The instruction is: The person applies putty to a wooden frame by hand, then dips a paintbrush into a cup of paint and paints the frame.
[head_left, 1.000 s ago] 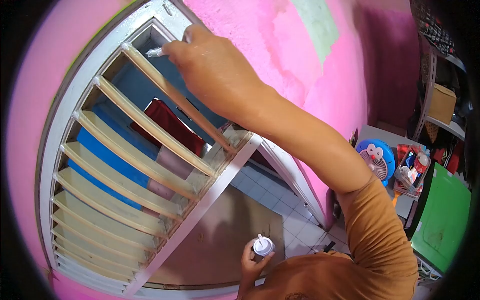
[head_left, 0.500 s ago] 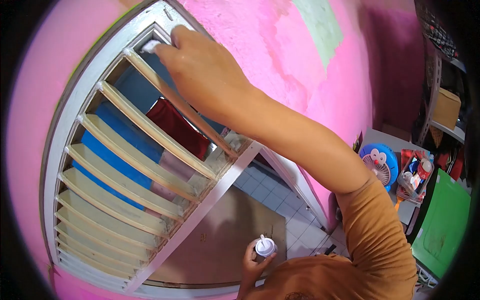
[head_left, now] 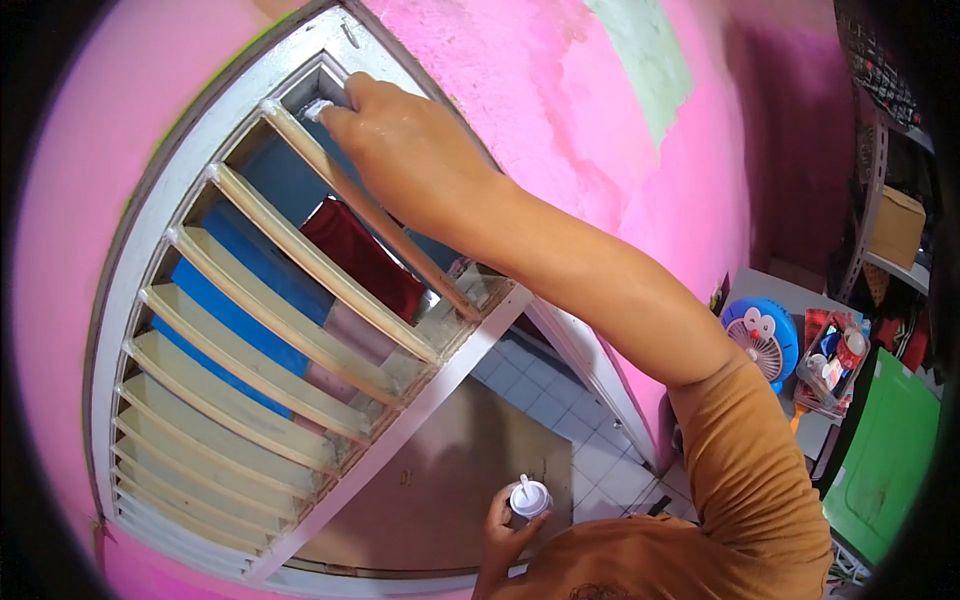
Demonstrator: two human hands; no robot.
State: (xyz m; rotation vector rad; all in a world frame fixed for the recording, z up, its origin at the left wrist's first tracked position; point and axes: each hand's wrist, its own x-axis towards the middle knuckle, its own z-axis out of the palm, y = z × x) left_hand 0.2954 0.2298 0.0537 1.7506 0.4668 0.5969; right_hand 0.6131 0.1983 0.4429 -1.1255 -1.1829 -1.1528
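Observation:
My right hand (head_left: 400, 140) is raised at the top corner of a slatted vent frame (head_left: 150, 190), its fingers closed round a small brush (head_left: 317, 109) whose tip is coated white. The brush tip is by the inner corner of the frame, above the topmost slat (head_left: 350, 190); most of its handle is hidden by my fingers. Low in the view, my left hand (head_left: 507, 530) grips a small cup (head_left: 530, 498) of white paint, with a light stick standing in it. White marks show at the upper ends of several slats.
A pink wall (head_left: 590, 200) with a pale green patch runs beside the frame. Below are a brown door panel (head_left: 450, 470) and floor tiles (head_left: 600, 465). At the right are a blue fan (head_left: 762, 340), a basket of small items (head_left: 835, 358), a green lid (head_left: 885, 450) and shelving (head_left: 870, 220).
My right hand and the brush shift slightly at the frame's upper corner, against the slats. The camera view shifts a little. My left hand keeps hold of the cup.

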